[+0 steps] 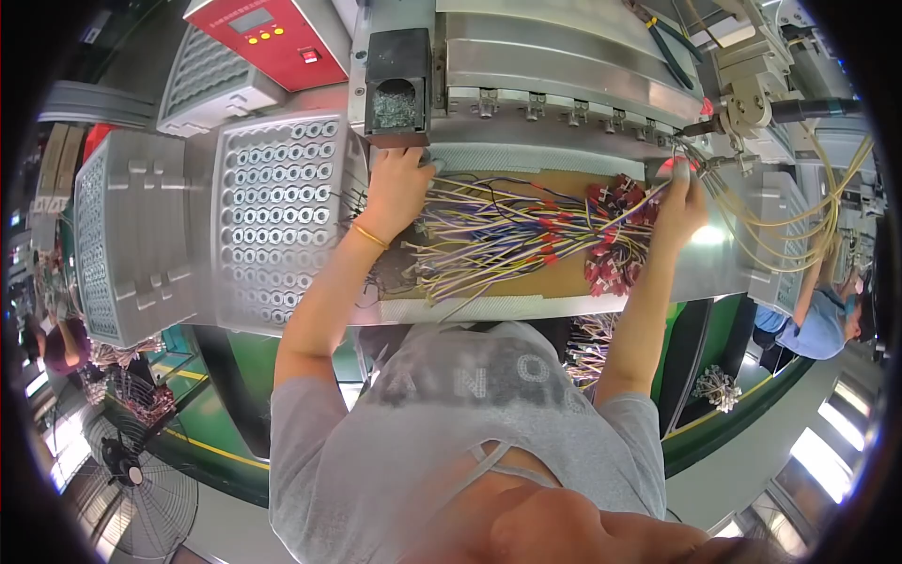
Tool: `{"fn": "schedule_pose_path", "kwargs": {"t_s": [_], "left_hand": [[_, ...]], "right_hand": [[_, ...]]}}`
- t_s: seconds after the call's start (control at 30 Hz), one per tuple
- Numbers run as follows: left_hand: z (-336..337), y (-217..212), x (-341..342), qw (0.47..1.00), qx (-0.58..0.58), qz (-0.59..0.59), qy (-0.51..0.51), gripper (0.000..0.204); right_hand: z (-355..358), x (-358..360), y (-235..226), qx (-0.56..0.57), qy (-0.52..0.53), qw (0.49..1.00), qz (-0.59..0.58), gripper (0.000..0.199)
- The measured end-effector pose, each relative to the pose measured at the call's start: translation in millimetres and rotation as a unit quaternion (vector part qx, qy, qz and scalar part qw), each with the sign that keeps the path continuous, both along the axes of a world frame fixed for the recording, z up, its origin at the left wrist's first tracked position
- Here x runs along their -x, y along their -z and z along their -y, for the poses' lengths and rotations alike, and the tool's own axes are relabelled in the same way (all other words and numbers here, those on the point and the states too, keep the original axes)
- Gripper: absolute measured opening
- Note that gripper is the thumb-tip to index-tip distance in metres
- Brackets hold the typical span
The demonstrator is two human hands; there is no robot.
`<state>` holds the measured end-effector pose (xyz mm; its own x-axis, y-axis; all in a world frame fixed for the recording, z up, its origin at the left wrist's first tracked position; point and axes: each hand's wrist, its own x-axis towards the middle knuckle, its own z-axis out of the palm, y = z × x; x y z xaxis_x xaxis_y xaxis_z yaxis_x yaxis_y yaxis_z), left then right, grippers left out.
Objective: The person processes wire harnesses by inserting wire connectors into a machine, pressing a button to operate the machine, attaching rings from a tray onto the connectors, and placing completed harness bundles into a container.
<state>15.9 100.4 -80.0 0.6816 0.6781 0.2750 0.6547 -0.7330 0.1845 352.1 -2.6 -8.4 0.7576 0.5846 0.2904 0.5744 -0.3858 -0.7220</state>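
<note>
My left hand point(398, 188) reaches to the lower edge of a dark box point(396, 99) with a clear window. Its fingers are bent together there, and whatever they hold is hidden. On the brown work surface point(564, 282) lies a loose bundle of white, yellow and purple wires point(507, 226), with red bands midway and dark red connectors point(615, 273) at the right end. My right hand point(680, 211) is closed in a pinch at the far right, beside the metal fixture. A wire from the bundle runs up into its fingers. Grey covers show on some fingertips.
A tray of ring-shaped parts point(277, 216) sits left of the wires. Behind stand a red control box point(272, 42) and a metal machine housing point(564, 56) with pliers point(662, 47) on it. Yellowish cables point(799, 226) loop at right. A fan point(136, 475) stands lower left.
</note>
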Motion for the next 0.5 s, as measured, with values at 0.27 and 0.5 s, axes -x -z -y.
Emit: {"fn": "schedule_pose_path", "kwargs": {"t_s": [0.27,0.5], "left_hand": [[10.2,-4.1,3.3,0.993,0.010,0.105,-0.048,0.014],[31.0,-60.2,23.9,0.957,0.074,0.273,-0.068,0.025]], "right_hand": [[23.7,133.9,-10.9,-0.098,-0.380,0.915,0.099,0.021],[-41.4,191.1,7.1,-0.017,-0.517,0.853,-0.068,0.014]]}}
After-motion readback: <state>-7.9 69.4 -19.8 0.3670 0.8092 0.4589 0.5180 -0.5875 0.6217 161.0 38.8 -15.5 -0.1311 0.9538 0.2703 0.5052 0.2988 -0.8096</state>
